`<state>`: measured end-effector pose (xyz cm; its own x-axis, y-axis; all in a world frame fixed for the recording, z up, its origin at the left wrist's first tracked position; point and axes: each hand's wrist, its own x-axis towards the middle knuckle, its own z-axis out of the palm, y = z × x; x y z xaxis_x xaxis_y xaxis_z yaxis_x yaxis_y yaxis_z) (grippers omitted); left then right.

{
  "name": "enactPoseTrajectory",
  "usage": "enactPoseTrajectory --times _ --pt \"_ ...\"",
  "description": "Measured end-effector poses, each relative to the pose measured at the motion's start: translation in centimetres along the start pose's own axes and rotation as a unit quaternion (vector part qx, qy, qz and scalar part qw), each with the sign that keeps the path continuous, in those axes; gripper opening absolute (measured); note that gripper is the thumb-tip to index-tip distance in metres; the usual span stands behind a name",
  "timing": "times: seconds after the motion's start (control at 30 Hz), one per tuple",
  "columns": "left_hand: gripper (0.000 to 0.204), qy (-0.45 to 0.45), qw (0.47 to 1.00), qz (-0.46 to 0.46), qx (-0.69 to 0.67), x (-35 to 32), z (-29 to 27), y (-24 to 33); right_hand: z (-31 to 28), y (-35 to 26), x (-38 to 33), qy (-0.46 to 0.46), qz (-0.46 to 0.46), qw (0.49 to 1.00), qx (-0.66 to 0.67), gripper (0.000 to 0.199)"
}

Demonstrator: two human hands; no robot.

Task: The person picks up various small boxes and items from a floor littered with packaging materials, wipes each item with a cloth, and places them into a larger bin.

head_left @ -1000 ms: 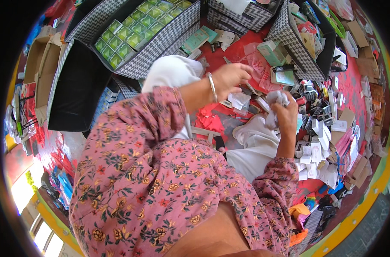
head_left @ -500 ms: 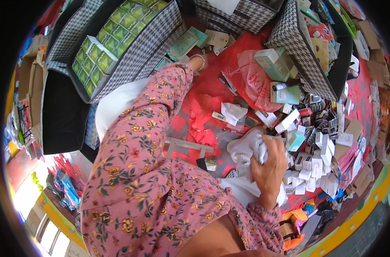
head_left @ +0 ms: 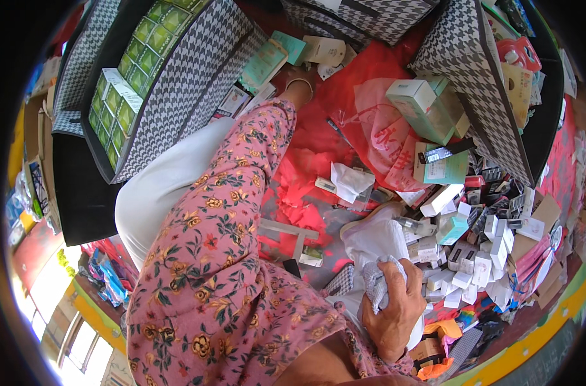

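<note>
My right hand (head_left: 396, 307) is closed round a crumpled grey cloth (head_left: 376, 283), held over my white-trousered leg (head_left: 376, 241). Stretched far forward, my left arm in its pink floral sleeve ends at a bracelet, and my left hand (head_left: 299, 76) is in shade there with its fingers hidden. Closest to that hand are a mint-green box (head_left: 266, 63), a second teal box (head_left: 289, 45) and a beige card-like packet (head_left: 324, 49). Several small flat boxes (head_left: 233, 101) lie below them, beside a houndstooth storage bin.
The left houndstooth bin (head_left: 183, 77) holds rows of green boxes (head_left: 138, 64). Another bin (head_left: 457, 71) stands at the right, packed with goods. A red plastic bag (head_left: 370, 96), mint cartons (head_left: 428, 109) and a heap of small white boxes (head_left: 479, 264) cover the floor on the right.
My right hand has moved down toward me with the grey cloth. My left hand has shifted slightly forward, and the whole view has tilted a little.
</note>
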<state>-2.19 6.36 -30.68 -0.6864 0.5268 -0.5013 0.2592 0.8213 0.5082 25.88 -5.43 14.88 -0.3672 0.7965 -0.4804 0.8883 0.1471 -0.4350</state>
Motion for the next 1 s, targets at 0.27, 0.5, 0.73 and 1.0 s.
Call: enactPoseTrajectory --times 0.27,0.5,0.73,1.0 --pt "0.034 -0.111 0.922 0.159 0.334 -11.3 0.9 -3.4 0.6 0.6 -1.6 0.049 -0.069 0.996 -0.037 0.052" --pt "0.014 -0.075 0.996 0.035 0.025 -27.7 -1.5 -7.4 1.4 1.6 -2.2 0.141 -0.094 0.986 0.000 0.046" --pt "0.019 -0.024 0.973 0.173 -0.150 -32.5 -8.6 -6.1 1.2 4.2 -1.4 0.271 -0.079 0.958 0.055 0.031" --pt "0.025 -0.360 0.795 0.272 -0.406 -41.1 -21.1 6.6 0.9 9.8 1.8 0.089 0.086 0.806 0.579 0.031"
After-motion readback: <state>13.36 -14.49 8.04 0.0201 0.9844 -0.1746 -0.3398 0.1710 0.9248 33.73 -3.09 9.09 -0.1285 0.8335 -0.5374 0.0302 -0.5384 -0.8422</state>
